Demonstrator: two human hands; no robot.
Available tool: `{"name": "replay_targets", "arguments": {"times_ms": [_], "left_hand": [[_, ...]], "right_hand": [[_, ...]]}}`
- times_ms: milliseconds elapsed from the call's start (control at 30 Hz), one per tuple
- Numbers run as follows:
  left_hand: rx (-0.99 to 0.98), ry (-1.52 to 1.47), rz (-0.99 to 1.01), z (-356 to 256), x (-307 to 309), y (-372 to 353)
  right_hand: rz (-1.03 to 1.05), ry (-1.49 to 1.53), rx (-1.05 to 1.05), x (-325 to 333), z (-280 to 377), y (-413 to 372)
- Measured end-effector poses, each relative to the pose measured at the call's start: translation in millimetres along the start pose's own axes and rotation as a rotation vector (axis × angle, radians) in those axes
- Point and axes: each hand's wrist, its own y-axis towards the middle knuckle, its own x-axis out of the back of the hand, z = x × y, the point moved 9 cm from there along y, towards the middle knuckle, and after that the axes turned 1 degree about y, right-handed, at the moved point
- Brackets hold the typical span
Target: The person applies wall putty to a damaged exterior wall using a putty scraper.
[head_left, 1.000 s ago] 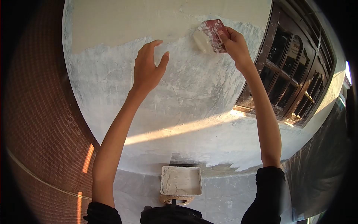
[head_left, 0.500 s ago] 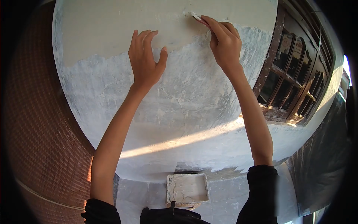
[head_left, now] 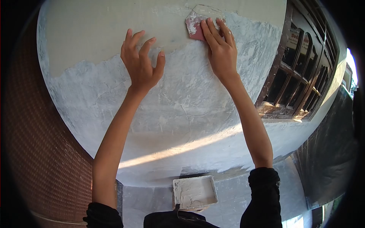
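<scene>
My right hand (head_left: pixel 222 57) holds a flat pinkish-red putty scraper (head_left: pixel 195 30) against the wall (head_left: pixel 182 110), fingers laid over its face. Pale putty is smeared over part of the scraper, and its far edge lies in the smooth cream coat (head_left: pixel 106 30) on the upper wall. To the left, my left hand (head_left: pixel 142 64) is open with fingers spread and bent, holding nothing. It overlaps the ragged lower border of the cream coat in this view. Below that border the wall is rough and grey-white.
A rectangular tray (head_left: pixel 174 194) of pale putty stands low in front of my body, above the grey tiled floor (head_left: pixel 232 197). A dark wooden window frame (head_left: pixel 279 70) is at the right. Woven brown matting (head_left: pixel 53 152) flanks the left side, and a dark sheet (head_left: pixel 327 152) hangs at right.
The scraper has turned from nearly edge-on to lying flat, showing its broad face, with my right fingers spread over it. My left hand sits slightly farther left, still open.
</scene>
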Motion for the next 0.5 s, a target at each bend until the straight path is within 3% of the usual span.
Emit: {"name": "replay_targets", "arguments": {"times_ms": [500], "left_hand": [[-0.008,-0.027,-0.102,-1,4,5]], "right_hand": [[0.138,-0.095,0.1,2,13,-6]]}}
